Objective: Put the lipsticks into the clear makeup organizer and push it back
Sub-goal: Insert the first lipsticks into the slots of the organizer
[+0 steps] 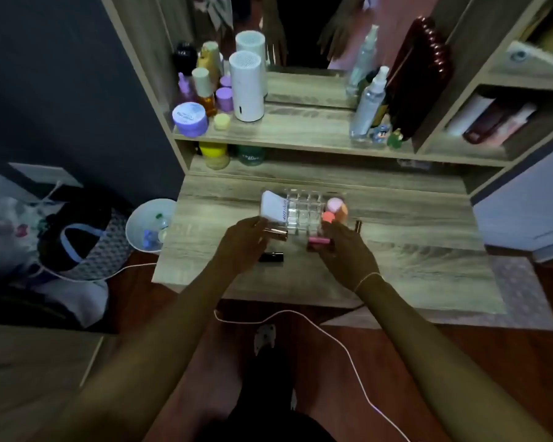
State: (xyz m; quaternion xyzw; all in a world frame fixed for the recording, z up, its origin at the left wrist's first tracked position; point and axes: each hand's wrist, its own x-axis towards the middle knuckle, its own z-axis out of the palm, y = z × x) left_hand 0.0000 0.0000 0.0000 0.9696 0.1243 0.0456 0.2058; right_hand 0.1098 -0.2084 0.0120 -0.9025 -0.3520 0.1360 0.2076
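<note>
In the head view we sit in front of a wooden desk point(396, 250), with both arms stretched over it. The organizer point(304, 208) stands in the middle of the desk, pulled forward from the shelf at the far side; we think it is here so that its small compartments are easy to reach from above. Most compartments look empty. A white tube point(273, 207) leans in its left part, and pink and orange sponges point(334, 208) fill its right part.

Our left hand point(241, 244) is just near the organizer's left corner, and its fingers are closed around a rose-gold lipstick point(276, 233), which lies almost flat and points to the right. Probably we must turn it upright before it goes in a slot. Our right hand point(344, 247) is near the right corner, with its fingers wrapped on a pink lipstick point(319, 241), also held sideways. Holding one in each hand lets us fill two slots without reaching again.

A black lipstick point(271, 257) lies on the desk just beside the left hand, on the near side. Another dark one point(358, 225) stands to the right of the organizer; it is too blurred to say more. Both wait for their turn, so the task seems at its beginning.
</note>
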